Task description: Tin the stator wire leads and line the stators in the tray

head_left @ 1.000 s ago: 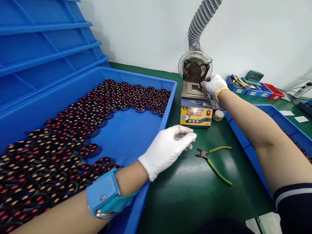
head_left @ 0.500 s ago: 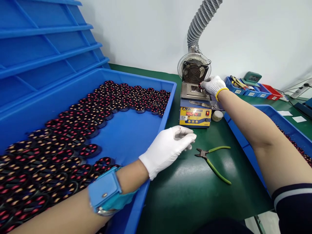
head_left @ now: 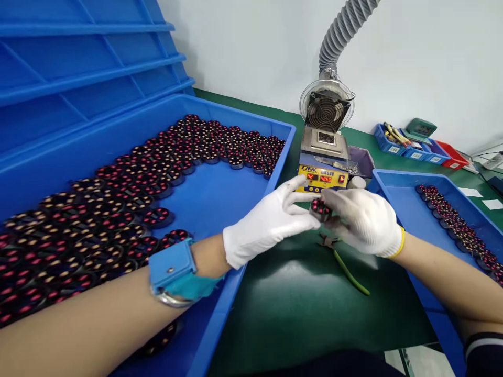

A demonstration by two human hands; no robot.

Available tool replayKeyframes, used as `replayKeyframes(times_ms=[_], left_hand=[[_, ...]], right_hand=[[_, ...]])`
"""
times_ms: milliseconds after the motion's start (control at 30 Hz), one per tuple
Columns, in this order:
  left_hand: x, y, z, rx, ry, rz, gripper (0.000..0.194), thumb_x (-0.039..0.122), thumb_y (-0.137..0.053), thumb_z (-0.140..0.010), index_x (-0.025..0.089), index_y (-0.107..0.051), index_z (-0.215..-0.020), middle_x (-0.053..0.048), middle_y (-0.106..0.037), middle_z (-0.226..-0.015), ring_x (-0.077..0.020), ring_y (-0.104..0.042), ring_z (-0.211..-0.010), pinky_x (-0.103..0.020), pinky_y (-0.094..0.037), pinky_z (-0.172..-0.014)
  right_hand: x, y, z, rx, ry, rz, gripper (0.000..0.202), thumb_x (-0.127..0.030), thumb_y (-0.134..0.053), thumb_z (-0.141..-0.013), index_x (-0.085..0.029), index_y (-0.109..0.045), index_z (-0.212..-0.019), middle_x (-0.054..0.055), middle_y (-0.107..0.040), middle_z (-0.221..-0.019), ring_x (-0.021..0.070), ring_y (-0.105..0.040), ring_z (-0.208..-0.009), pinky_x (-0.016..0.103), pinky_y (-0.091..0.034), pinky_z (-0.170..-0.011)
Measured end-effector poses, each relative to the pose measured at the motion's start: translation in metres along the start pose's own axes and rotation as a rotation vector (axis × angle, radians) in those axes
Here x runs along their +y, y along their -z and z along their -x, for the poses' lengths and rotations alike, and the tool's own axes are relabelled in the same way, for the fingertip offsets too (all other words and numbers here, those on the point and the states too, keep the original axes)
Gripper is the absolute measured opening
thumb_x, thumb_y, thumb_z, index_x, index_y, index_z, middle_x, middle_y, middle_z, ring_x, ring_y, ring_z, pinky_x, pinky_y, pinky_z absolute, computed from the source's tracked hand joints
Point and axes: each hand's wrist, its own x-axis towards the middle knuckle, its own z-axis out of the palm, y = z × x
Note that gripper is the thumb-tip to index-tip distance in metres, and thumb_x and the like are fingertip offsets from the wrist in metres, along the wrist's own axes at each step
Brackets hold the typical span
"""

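My left hand [head_left: 271,220], in a white glove with a blue wrist strap, has its fingers apart beside a small round black part with red coils [head_left: 320,207]. My right hand [head_left: 363,220], in a white knitted glove with a yellow edge, is slightly blurred and has its fingers closed on that part. Behind both hands stands the yellow-fronted solder pot [head_left: 324,157] with red digits. Green-handled cutters [head_left: 349,272] lie below my right hand, partly covered by it. Many similar coil parts [head_left: 118,209] fill much of the left blue tray [head_left: 220,314].
Another blue tray [head_left: 396,183] on the right holds rows of coil parts [head_left: 463,225]. A grey hose [head_left: 341,36] rises behind the pot. Small blue and red bins [head_left: 451,156], a green clock [head_left: 421,127] and white papers [head_left: 492,204] are at the back right.
My right hand has come back from the solder pot towards me with the coil part, and now meets my left hand. The view has shifted a little, showing more of the right tray.
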Motion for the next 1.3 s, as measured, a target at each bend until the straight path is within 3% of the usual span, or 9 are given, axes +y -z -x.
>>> replayKeyframes(times_ms=[133, 300, 533, 700, 867, 1000, 1100, 1200, 1300], left_hand=[[-0.008, -0.008, 0.005, -0.019, -0.014, -0.122, 0.102, 0.015, -0.076, -0.064, 0.017, -0.023, -0.151, -0.009, -0.065, -0.112, -0.0164, -0.063, -0.087, -0.032, -0.051, -0.081], [-0.018, -0.012, 0.010, 0.064, -0.163, -0.302, 0.094, 0.014, -0.070, -0.070, 0.020, -0.025, -0.152, -0.007, -0.066, -0.113, -0.0153, -0.064, -0.089, -0.028, -0.053, -0.079], [-0.025, -0.005, 0.007, 0.134, -0.359, -0.610, 0.089, 0.015, -0.067, -0.072, 0.017, -0.028, -0.151, -0.007, -0.070, -0.112, -0.0204, -0.067, -0.101, -0.032, -0.053, -0.094], [-0.023, -0.006, 0.007, 0.154, -0.354, -0.693, 0.086, 0.017, -0.063, -0.072, 0.015, -0.030, -0.151, -0.006, -0.070, -0.115, -0.0201, -0.068, -0.101, -0.029, -0.054, -0.093], [-0.022, -0.007, 0.008, 0.156, -0.329, -0.691, 0.086, 0.018, -0.063, -0.072, 0.016, -0.028, -0.151, -0.005, -0.070, -0.116, -0.0198, -0.068, -0.101, -0.030, -0.054, -0.095], [-0.020, -0.006, 0.007, 0.145, -0.276, -0.631, 0.088, 0.020, -0.065, -0.072, 0.016, -0.028, -0.151, -0.007, -0.069, -0.116, -0.0200, -0.068, -0.097, -0.031, -0.055, -0.091], [-0.017, -0.006, 0.006, 0.095, -0.192, -0.564, 0.088, 0.024, -0.066, -0.073, 0.016, -0.027, -0.151, -0.006, -0.069, -0.113, -0.0195, -0.068, -0.095, -0.031, -0.057, -0.088], [-0.014, -0.008, 0.006, 0.070, -0.107, -0.542, 0.088, 0.034, -0.068, -0.074, 0.019, -0.028, -0.150, -0.005, -0.069, -0.111, -0.0190, -0.068, -0.090, -0.033, -0.058, -0.086], [-0.017, -0.002, 0.004, 0.152, -0.070, -0.616, 0.089, 0.047, -0.070, -0.073, 0.024, -0.029, -0.150, -0.007, -0.066, -0.118, -0.0204, -0.069, -0.089, -0.036, -0.059, -0.084]], right_hand=[[-0.004, -0.006, 0.008, 0.092, 0.221, 0.019, 0.035, -0.017, -0.046, -0.094, -0.018, -0.050, -0.128, 0.007, -0.069, -0.092, 0.0196, -0.067, -0.083, 0.031, -0.056, -0.073], [0.001, -0.020, 0.009, 0.195, 0.115, 0.029, 0.035, -0.027, -0.049, -0.094, -0.015, -0.049, -0.126, 0.010, -0.070, -0.097, 0.0204, -0.068, -0.084, 0.031, -0.056, -0.068], [0.002, -0.028, 0.014, 0.138, 0.011, -0.059, 0.052, -0.021, -0.056, -0.085, -0.012, -0.041, -0.134, 0.012, -0.069, -0.105, 0.0254, -0.068, -0.089, 0.036, -0.058, -0.073], [0.001, -0.030, 0.015, 0.052, -0.059, -0.073, 0.058, -0.022, -0.055, -0.083, -0.014, -0.037, -0.137, 0.012, -0.067, -0.107, 0.0251, -0.067, -0.088, 0.036, -0.058, -0.072], [0.000, -0.031, 0.016, 0.111, -0.029, -0.071, 0.055, -0.020, -0.056, -0.083, -0.012, -0.040, -0.135, 0.013, -0.067, -0.109, 0.0253, -0.067, -0.089, 0.036, -0.058, -0.072], [0.004, -0.032, 0.013, 0.111, 0.047, -0.089, 0.044, -0.020, -0.053, -0.087, -0.014, -0.049, -0.130, 0.014, -0.066, -0.113, 0.0253, -0.066, -0.098, 0.035, -0.057, -0.076], [0.003, -0.029, 0.009, -0.006, 0.102, -0.129, 0.031, -0.021, -0.048, -0.091, -0.019, -0.059, -0.120, 0.012, -0.065, -0.114, 0.0233, -0.065, -0.098, 0.035, -0.055, -0.078], [-0.005, -0.021, 0.008, -0.113, -0.063, -0.244, 0.028, -0.024, -0.056, -0.087, -0.021, -0.063, -0.114, 0.010, -0.063, -0.119, 0.0222, -0.063, -0.102, 0.034, -0.054, -0.082], [-0.006, -0.011, 0.017, -0.078, -0.495, -0.517, 0.029, -0.026, -0.065, -0.083, -0.019, -0.064, -0.111, 0.006, -0.065, -0.111, 0.0178, -0.065, -0.096, 0.028, -0.055, -0.080]])
